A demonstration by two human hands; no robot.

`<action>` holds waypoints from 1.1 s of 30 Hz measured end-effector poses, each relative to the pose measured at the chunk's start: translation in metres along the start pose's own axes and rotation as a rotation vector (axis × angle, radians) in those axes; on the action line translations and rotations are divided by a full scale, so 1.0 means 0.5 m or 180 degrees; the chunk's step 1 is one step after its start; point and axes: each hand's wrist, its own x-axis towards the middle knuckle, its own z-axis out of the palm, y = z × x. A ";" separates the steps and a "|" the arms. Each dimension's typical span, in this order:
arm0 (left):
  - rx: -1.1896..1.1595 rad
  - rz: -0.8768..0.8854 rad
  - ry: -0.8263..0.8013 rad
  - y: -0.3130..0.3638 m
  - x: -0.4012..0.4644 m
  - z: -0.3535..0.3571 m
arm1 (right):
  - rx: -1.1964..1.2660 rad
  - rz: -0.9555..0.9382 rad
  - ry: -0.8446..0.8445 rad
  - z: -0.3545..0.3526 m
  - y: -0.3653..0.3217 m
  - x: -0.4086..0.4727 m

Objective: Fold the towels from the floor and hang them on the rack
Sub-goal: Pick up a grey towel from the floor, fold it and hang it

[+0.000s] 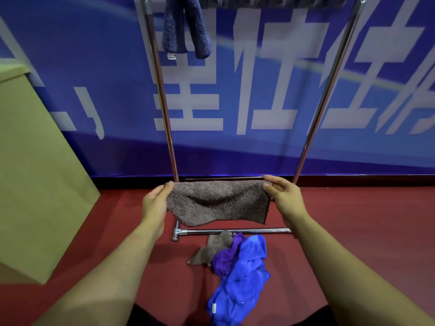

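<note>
Both hands pinch the top edge of a brown towel [217,202] and hold it stretched in the air in front of the rack [162,90]. The left hand [155,203] grips the towel's left upper corner, thumb over the cloth and fingers curled behind it; the fingertips are hidden by the fabric. The right hand [283,197] grips the right upper corner, thumb on top and fingers folded round the edge. The towel sags in the middle between the two grips, and its lower edge hangs just above the rack's near base bar [235,231] as seen from here. Whether it is a single layer or already doubled cannot be told.

On the red floor [353,220] below, a loose heap lies close to the base bar: a bright blue towel [240,281] on top, a purple cloth [226,255] partly under it, and a second brown cloth [217,245] beneath both. How many pieces the heap holds is unclear.

A dark blue towel [186,27] hangs from the top of the rack; the top rail is cut off by the frame edge. More fabric shows along the upper edge, too cropped to identify. A blue banner [70,78] with white characters stands behind, and a tan box [35,172] sits at the left, partly out of frame.
</note>
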 end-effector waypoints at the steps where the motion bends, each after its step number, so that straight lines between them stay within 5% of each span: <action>1: 0.0084 0.0078 -0.0006 -0.002 0.000 -0.001 | -0.0009 -0.0029 0.0038 -0.004 0.001 0.001; 11: 0.0665 0.0662 0.0421 0.001 -0.011 0.010 | -0.0135 -0.0414 0.0523 -0.016 0.003 -0.001; 25: 0.0258 0.0862 0.0264 0.024 -0.029 0.020 | 0.0448 -0.0647 0.0951 -0.015 -0.026 -0.016; 33: 0.0480 0.0829 0.0204 0.020 -0.032 0.018 | 0.0257 -0.0392 0.0209 -0.010 -0.001 -0.011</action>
